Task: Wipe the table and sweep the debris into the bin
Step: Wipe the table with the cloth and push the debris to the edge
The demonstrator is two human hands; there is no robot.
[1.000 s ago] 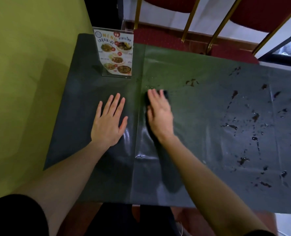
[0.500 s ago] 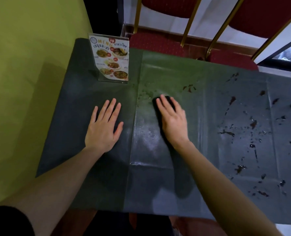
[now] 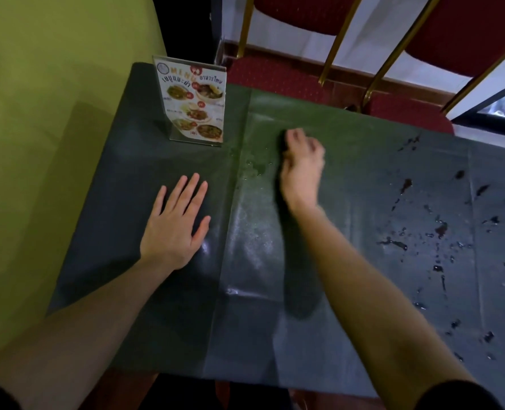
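Head-camera view looked down on a dark green table (image 3: 363,179) whose covering showed creases and a wet sheen. Under the right hand (image 3: 303,167) lay a dark cloth (image 3: 283,140), only its edge showing past the knuckles on the far side; the hand was blurred, its fingers bent over the cloth, and it appeared to be holding and pressing it against the surface, though the exact grasp could not be told. Just to the left of that hand, small water droplets (image 3: 252,168) beaded along a fold. The left hand (image 3: 177,220) lay flat with fingers spread and straight, grasping nothing, bracing on the table nearer the person. Beyond the left hand stood an upright menu card (image 3: 193,99) in a clear holder. Well to the right of the right hand, dark spills and crumbs (image 3: 440,229) were scattered across the surface, untouched. Past the far edge stood red chairs (image 3: 407,110) with gold legs. No bin was in view. The wiping step seemed to be in hand, with only the left part done; the next move would likely call for carrying the cloth rightward across the soiled area.
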